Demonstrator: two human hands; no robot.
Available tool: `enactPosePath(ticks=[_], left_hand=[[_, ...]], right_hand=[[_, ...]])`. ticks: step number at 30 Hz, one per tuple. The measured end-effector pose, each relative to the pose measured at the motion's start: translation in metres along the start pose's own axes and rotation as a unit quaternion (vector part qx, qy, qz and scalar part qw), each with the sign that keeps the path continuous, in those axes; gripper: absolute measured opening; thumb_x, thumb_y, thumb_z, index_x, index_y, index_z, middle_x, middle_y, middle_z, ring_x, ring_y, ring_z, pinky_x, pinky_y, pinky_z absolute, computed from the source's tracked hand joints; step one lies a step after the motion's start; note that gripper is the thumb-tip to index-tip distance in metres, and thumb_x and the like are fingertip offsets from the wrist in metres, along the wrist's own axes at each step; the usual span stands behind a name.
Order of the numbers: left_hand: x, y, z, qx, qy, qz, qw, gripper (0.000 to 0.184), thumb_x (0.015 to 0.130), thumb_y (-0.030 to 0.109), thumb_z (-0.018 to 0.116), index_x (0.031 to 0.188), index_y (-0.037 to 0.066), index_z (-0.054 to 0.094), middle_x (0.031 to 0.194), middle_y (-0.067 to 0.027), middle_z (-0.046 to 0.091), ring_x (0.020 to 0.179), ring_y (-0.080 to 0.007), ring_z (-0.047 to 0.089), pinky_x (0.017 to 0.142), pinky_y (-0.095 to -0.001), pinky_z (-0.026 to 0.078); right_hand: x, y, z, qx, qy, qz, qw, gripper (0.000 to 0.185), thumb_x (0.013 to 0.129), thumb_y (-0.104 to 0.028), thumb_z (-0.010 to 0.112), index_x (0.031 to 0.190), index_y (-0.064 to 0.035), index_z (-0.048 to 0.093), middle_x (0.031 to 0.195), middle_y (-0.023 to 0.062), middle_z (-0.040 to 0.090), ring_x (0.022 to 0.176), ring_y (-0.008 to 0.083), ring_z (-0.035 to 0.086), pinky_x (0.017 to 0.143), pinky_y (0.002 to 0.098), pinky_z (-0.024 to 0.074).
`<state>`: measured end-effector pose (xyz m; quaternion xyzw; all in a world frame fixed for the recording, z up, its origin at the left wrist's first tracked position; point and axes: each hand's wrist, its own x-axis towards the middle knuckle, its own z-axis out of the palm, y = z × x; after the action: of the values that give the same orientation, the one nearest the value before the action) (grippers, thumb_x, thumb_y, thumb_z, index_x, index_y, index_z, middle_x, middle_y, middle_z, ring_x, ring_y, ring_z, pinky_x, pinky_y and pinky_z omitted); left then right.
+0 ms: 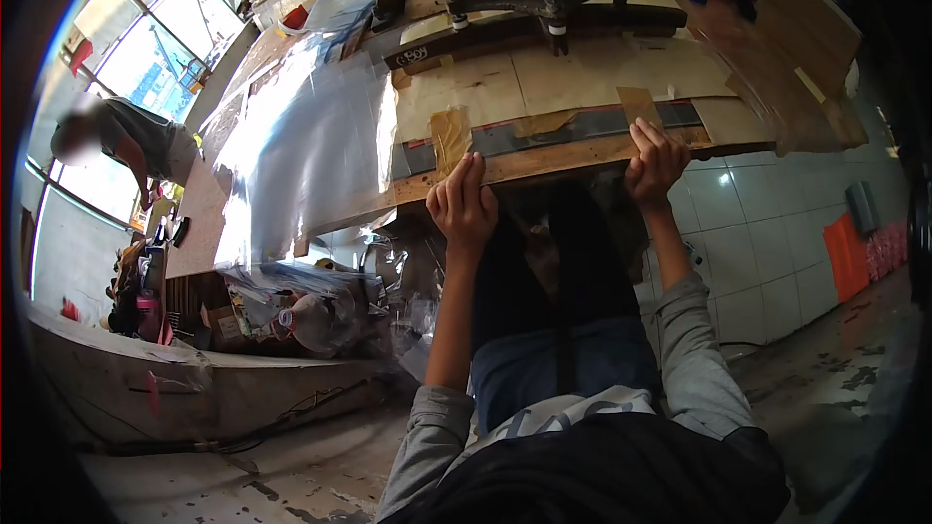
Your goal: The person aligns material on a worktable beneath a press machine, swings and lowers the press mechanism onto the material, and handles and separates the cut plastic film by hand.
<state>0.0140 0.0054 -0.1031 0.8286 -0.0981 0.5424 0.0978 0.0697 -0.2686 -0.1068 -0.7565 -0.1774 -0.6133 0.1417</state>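
My left hand (pixel 464 204) is at the front edge of the worktable, its fingers bent and close together. Its fingertips meet the wooden edge strip (pixel 544 161) just below a wrinkled piece of brown tape (pixel 450 136). Farther right, my right hand (pixel 657 163) has curled fingers on the same strip, close under a second piece of brown tape (pixel 637 105). What either hand pinches, if anything, is hidden by the fingers. Between the two tapes a dark grey band (pixel 505 139) with a thin red line runs along the edge.
A black metal clamp frame (pixel 549 0) with screw knobs stands on the table behind pale boards (pixel 485 87). Clear plastic sheeting (pixel 301 136) covers the left side. Another person (pixel 136 141) bends over at far left. A large plastic bottle (pixel 316 320) lies below.
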Motion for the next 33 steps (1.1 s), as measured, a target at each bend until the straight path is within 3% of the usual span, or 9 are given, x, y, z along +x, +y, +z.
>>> enactPosePath(ticks=[14,33], left_hand=[[-0.001,0.004,0.011,0.014,0.058,-0.023,0.998,0.032,0.092,0.027,0.046,0.11,0.012,0.067,0.112,0.0017,0.063,0.09,-0.0143,0.057,0.087,-0.0316,0.036],[-0.002,0.003,0.013,0.007,0.064,-0.016,0.998,0.033,0.094,0.027,0.042,0.107,0.011,0.068,0.11,-0.0002,0.064,0.093,-0.0165,0.058,0.087,-0.0342,0.037]], right_hand=[[-0.002,-0.007,0.002,-0.006,0.009,0.029,1.0,0.041,0.097,-0.03,0.031,0.104,-0.0069,0.064,0.11,0.0063,0.064,0.104,0.0224,0.058,0.096,0.0425,0.0336],[-0.006,-0.007,0.003,-0.013,0.0,0.033,0.999,0.041,0.097,-0.029,0.03,0.105,-0.0067,0.063,0.11,0.0064,0.064,0.104,0.022,0.058,0.099,0.043,0.031]])
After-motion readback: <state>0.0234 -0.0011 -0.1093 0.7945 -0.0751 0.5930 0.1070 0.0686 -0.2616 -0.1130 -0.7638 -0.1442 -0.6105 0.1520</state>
